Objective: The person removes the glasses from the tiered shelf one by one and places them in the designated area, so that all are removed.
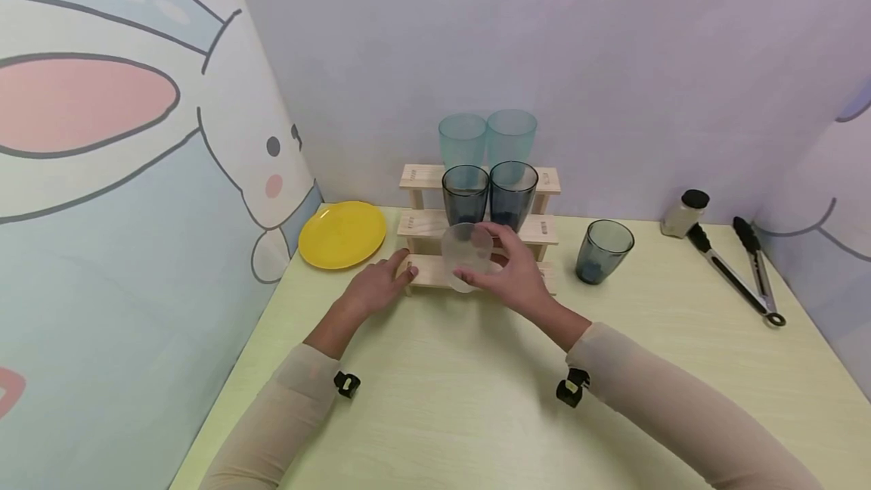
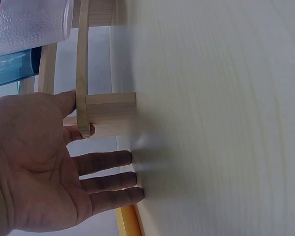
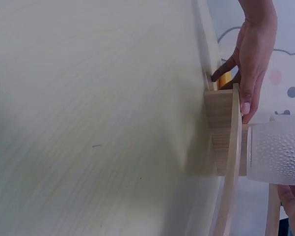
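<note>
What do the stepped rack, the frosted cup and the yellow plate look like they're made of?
The rack looks like pale wood, seemingly unvarnished, with grain showing on its legs. The frosted cup is translucent and cloudy with a pebbled surface; it could be plastic or glass. The yellow plate looks smooth, in one even opaque colour: perhaps plastic, though glazed ceramic can't be ruled out.

right hand (image 1: 516,272) grips a frosted cup (image 1: 464,257) while left hand (image 1: 373,287) holds the rack (image 1: 423,225).
</note>
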A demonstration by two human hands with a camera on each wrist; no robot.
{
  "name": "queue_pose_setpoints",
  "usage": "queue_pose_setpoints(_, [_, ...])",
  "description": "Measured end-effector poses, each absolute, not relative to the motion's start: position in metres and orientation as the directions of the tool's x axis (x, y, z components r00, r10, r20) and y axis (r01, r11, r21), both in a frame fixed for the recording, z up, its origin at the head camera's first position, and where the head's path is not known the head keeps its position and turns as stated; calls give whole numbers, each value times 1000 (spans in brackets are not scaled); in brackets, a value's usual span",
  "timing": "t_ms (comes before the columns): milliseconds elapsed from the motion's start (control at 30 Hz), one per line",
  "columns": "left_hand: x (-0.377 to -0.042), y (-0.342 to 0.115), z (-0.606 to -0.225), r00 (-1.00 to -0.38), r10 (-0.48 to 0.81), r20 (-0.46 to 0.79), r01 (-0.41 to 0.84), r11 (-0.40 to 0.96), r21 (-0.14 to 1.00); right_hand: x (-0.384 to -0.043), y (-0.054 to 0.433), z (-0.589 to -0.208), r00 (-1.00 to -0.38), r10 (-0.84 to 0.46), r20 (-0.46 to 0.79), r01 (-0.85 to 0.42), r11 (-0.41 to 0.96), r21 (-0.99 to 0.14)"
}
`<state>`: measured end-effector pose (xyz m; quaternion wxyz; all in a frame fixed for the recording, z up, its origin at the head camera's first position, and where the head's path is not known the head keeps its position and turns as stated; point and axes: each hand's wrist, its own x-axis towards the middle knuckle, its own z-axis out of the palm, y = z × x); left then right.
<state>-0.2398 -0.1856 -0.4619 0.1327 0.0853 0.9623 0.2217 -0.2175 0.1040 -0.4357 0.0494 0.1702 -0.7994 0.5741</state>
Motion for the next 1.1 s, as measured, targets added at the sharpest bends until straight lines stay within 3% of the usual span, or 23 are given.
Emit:
queue_pose_setpoints(600, [-241,-185,-462,-951,225,-211,114,892,438,-220,167,-416,-901,-319,292,-374,233,-898])
queue_pose_setpoints(1100, [-238,-184,-461,-949,234,-213,120,890,441,-217,221,-396,-885,-306,350,-410,159,-898])
